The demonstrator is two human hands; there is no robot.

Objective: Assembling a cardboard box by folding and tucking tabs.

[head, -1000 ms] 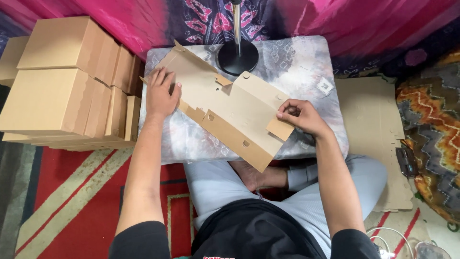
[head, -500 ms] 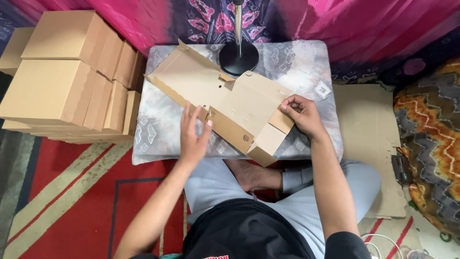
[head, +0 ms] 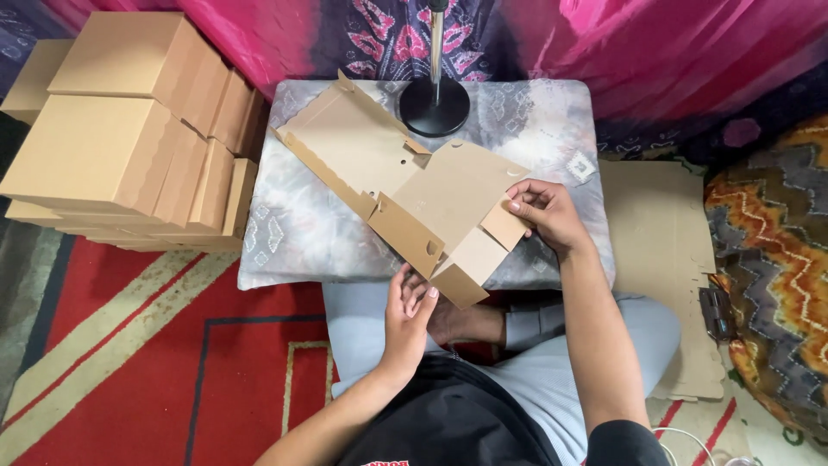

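On cardboard blank (head: 405, 181), both hands' fingers (head: 517, 204).

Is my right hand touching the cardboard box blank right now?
Touching. In the head view, the right hand has its fingertips pinching a folded side flap of the cardboard box blank, with no gap visible between them.

box blank (head: 405, 185): tan die-cut cardboard, partly folded
pose: diagonal, side flaps raised, near corner overhanging
place: on the grey patterned cushion (head: 293, 233)
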